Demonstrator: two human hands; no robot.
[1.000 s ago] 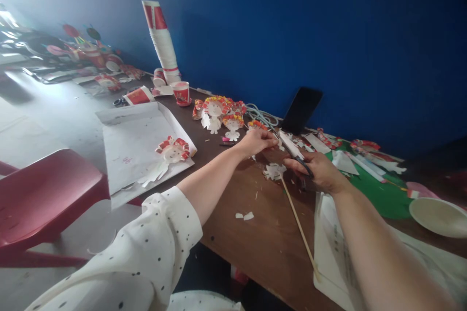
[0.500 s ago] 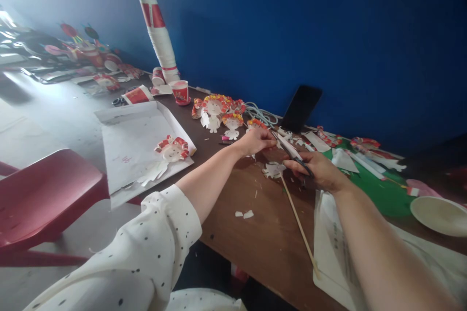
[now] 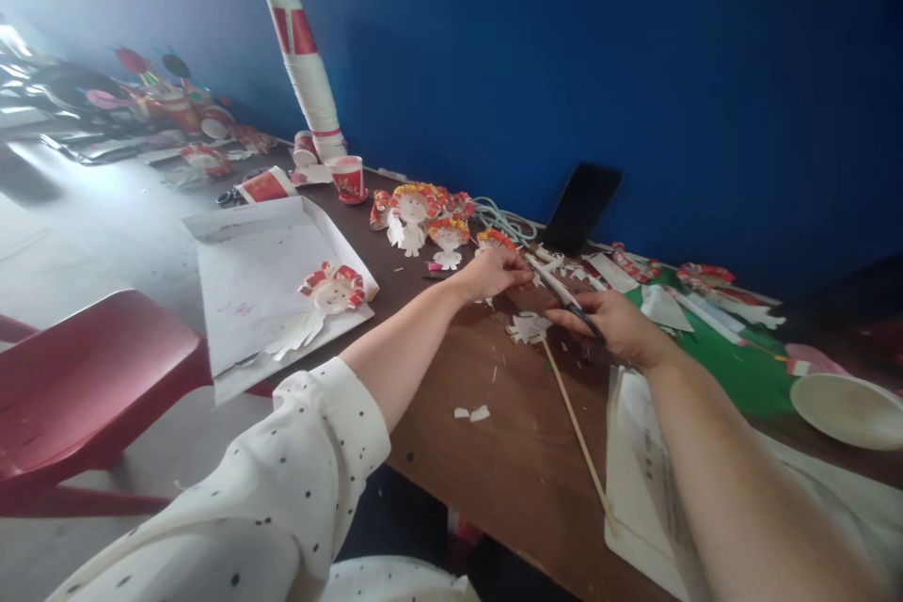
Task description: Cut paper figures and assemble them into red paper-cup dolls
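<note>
My right hand (image 3: 615, 324) grips scissors (image 3: 559, 290) with a dark handle, their blades pointing up and left toward my other hand. My left hand (image 3: 496, 273) is closed in a pinch close to the blade tips; what lies between its fingertips is too small and covered to make out. Just behind it shows the orange-red hair of a paper doll (image 3: 498, 238). Below the scissors a white paper figure cutout (image 3: 529, 328) rests on the brown table (image 3: 486, 470), against the upper end of a thin wooden stick (image 3: 575, 423).
Paper dolls (image 3: 415, 207) with red and yellow hair stand at the back. A black phone (image 3: 582, 207) leans on the blue wall. At left are a white box lid (image 3: 246, 263), a tall stack of paper cups (image 3: 310, 85) and a red chair (image 3: 105, 376); at right, a bowl (image 3: 850, 409).
</note>
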